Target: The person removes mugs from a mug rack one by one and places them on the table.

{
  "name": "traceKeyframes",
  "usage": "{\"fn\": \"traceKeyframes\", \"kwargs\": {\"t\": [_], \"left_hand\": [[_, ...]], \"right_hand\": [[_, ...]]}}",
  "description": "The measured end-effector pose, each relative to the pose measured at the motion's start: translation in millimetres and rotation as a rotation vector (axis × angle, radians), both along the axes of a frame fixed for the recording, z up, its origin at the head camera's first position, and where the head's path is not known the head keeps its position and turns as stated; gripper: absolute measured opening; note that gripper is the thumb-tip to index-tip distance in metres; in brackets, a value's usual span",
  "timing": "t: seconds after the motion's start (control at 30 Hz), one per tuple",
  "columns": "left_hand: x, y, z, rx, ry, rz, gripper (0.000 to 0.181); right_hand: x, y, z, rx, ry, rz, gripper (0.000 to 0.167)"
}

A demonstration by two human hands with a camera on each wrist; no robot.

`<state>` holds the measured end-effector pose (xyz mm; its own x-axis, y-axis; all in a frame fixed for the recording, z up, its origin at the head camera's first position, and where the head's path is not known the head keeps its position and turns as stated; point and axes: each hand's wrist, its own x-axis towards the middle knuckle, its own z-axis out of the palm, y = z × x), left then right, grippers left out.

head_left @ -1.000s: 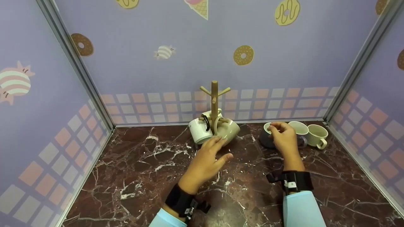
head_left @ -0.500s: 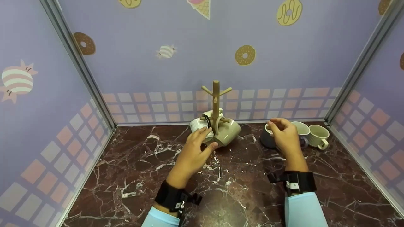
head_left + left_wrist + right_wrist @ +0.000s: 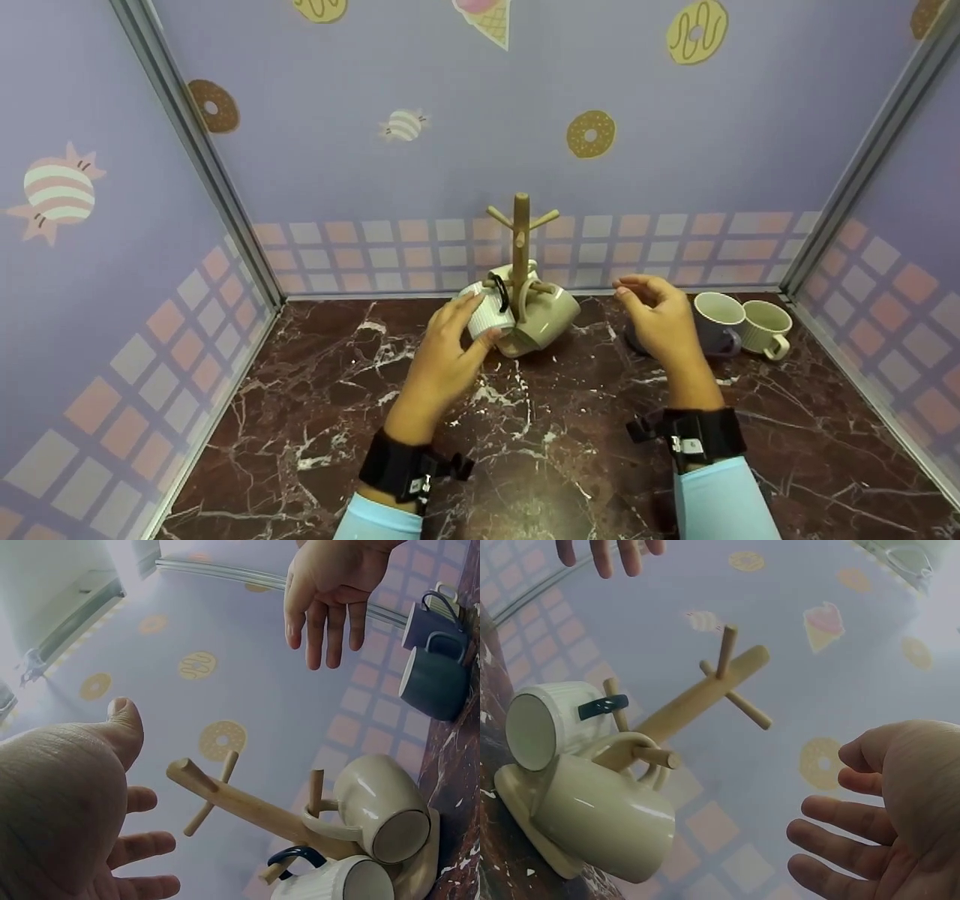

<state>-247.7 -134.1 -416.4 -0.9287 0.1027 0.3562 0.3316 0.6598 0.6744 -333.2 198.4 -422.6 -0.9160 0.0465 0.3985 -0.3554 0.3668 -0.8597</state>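
Observation:
A wooden mug tree (image 3: 521, 240) stands near the back wall. From its lower pegs hang a white ribbed mug with a dark handle (image 3: 489, 315), a glossy beige mug (image 3: 553, 315) and a pale mug behind, mostly hidden. My left hand (image 3: 444, 356) overlaps the white mug in the head view; the left wrist view shows its fingers (image 3: 146, 847) extended and apart from the mugs. My right hand (image 3: 664, 322) hovers in front of a dark blue mug (image 3: 435, 682), which it largely hides in the head view. Its fingers are loosely bent around nothing.
To the right of the dark blue mug stand a mug with a purple-grey handle (image 3: 718, 322) and a ribbed green mug (image 3: 766, 328). Patterned walls (image 3: 360, 172) enclose the brown marbled tabletop (image 3: 540, 480). The upper pegs (image 3: 545, 218) of the tree are bare.
My left hand has moved left, from in front of the beige mug to the white mug. My right hand has shifted slightly left and covers more of the dark blue mug.

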Motion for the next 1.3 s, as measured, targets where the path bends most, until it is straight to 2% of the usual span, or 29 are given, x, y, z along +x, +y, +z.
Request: {"fn": "traceKeyframes", "kwargs": {"t": [0.13, 0.27, 0.57, 0.77, 0.9, 1.03, 1.3], "left_hand": [[0.3, -1.2, 1.6, 0.0, 0.001, 0.008, 0.073], [1.7, -2.6, 4.2, 0.01, 0.01, 0.024, 0.073], [4.5, -8.1, 7.2, 0.0, 0.046, 0.055, 0.075], [5.6, -7.8, 8.1, -0.013, 0.051, 0.058, 0.076], [6.0, -8.4, 7.2, -0.016, 0.05, 0.057, 0.079], [7.2, -7.1, 7.3, 0.002, 0.045, 0.062, 0.078], [6.9, 7.0, 3.9, 0.008, 0.031, 0.009, 0.08]], "right_hand": [[-3.3, -10.9, 7.4, 0.105, 0.025, 0.001, 0.025], [-9.2, -21.1, 20.2, 0.228, 0.039, 0.041, 0.031], [-31.0, -42.0, 62.4, 0.421, -0.03, 0.147, 0.051], [-52.8, -63.0, 88.2, 0.469, -0.038, 0.177, 0.053], [-63.5, -77.9, 99.6, 0.534, -0.038, 0.173, 0.057], [-72.6, -90.0, 108.5, 0.585, -0.028, 0.202, 0.059], [-89.0, -104.2, 119.5, 0.526, -0.066, 0.243, 0.055]]}}
